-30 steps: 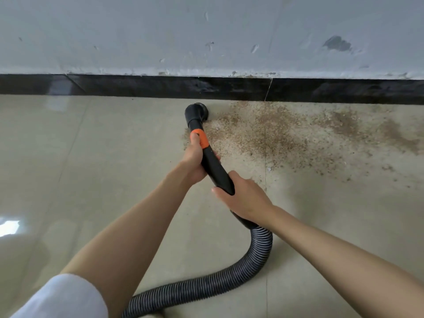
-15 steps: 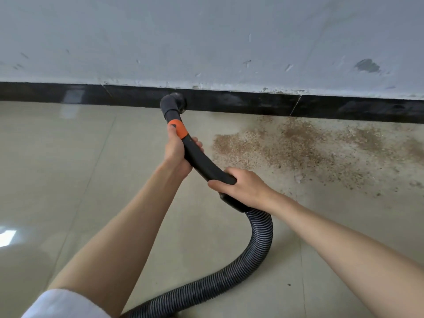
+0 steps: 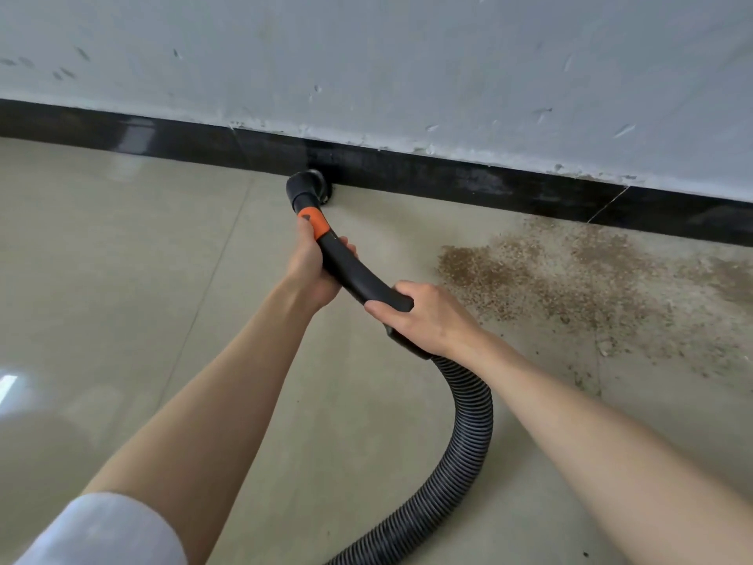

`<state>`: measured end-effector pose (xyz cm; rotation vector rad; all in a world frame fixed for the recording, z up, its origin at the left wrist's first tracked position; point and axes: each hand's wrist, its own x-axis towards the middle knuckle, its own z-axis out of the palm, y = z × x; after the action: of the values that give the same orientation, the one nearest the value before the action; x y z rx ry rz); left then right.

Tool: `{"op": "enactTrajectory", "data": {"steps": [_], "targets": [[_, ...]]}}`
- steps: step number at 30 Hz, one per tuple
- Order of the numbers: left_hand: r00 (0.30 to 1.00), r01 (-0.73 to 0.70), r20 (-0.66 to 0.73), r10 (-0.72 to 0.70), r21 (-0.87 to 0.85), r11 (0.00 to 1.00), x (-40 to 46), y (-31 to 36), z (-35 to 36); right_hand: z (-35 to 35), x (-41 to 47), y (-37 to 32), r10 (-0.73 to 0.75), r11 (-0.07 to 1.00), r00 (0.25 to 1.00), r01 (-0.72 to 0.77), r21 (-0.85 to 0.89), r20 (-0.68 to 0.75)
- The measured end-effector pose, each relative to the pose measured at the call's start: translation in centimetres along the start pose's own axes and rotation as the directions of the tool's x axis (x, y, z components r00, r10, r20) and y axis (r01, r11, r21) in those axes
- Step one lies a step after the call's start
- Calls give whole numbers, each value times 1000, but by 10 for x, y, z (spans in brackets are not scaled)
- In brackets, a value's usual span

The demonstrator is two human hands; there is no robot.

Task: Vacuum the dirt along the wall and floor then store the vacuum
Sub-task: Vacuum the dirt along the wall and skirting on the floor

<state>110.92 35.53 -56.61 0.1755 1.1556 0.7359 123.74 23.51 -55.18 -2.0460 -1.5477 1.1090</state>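
Black plastic vacuum wand (image 3: 358,275), w/ an orange band (image 3: 313,223) near its tip, lay angled across the floor (image 3: 122,279). Its round nozzle (image 3: 306,188) was pressed into the corner where floor met the black baseboard (image 3: 448,179). The left hand (image 3: 311,269) gripped the wand just below the orange band, fingers curled round it. The right hand (image 3: 428,320) held the wand's rear end, fingers wrapped over the top, where the ribbed grey hose (image 3: 468,442) began and looped down out of view.

Vs. a second earlier, the nozzle had slid left, off the edge of the dirt patch (image 3: 570,279), and forward until it touched the baseboard. The brown gritty dirt sat well to the right of the nozzle, along the baseboard and spread over the floor, under a scuffed pale wall (image 3: 407,67).

Judgement: the left edge looked cleared, but most of the dirt remained, so vacuuming was far from done; storing not yet near.
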Motion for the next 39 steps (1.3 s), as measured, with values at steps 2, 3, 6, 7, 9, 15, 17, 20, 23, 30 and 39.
{"op": "enactTrajectory", "data": {"steps": [2,3,6,7,9,15,17,20,23,30,39], "targets": [[1000,-17,-9,17,57,998,2,-3,4,0,1,4,11,1000,1000,-11,7,-8],[999,-27,-19,28,75,997,3,-5,6,0,0,5,15,1000,1000,-15,13,-10],[997,-56,-49,63,120,991,3,-12,8,2,-4,8,16,1000,1000,-16,-2,-27],[996,-62,-56,70,139,988,2,-16,9,3,-7,9,16,1000,999,-17,-14,-38],[996,-58,-53,67,168,984,-3,-26,14,2,-19,16,23,999,997,-25,-34,-69],[1000,-6,21,0,303,953,-18,-82,49,-8,-70,57,155,987,975,-148,55,-160],[997,5,72,-33,359,933,-25,-100,61,-11,-88,70,203,977,960,-187,99,-191],[985,22,145,-97,450,893,-36,-122,79,-15,-109,89,266,951,938,-217,219,-222],[979,16,171,-111,478,878,-42,-136,89,-18,-119,98,275,935,934,-205,289,-226],[999,-6,46,-15,431,902,-53,-139,56,-11,-133,86,197,972,970,-175,156,-140],[999,20,17,-29,389,921,-79,-161,28,6,-172,87,204,978,972,-198,63,-114]]}}
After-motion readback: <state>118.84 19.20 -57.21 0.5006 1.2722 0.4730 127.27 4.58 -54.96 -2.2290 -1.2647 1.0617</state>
